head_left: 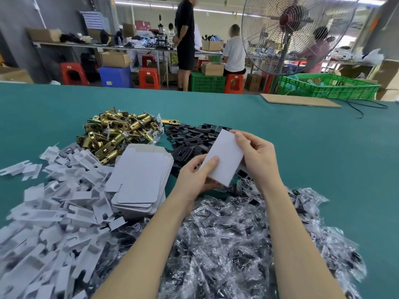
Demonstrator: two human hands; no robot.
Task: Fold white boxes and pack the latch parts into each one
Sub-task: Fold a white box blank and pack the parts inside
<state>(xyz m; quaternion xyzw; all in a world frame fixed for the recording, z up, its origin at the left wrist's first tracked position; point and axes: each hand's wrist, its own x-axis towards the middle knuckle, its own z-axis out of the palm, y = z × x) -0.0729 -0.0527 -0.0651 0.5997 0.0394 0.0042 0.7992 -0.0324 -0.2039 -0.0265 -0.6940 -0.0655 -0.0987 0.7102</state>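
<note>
Both hands hold one folded white box (223,155) above the teal table (313,147). My left hand (197,175) grips its near lower end, thumb lying on the top face. My right hand (258,155) grips its far right side, fingers curled over the edge. A stack of flat white box blanks (140,180) lies left of my hands. Behind it sits a pile of brass latch bolts (116,131), and black strike plates (192,139) lie under and behind the box. Small clear bags of black parts (237,234) are heaped under my forearms.
White cardboard inserts (49,212) cover the near left of the table. A flat cardboard sheet (300,100) lies at the far right edge. Beyond the table stand a large fan (295,33), green crates (328,86), red stools and several people at benches.
</note>
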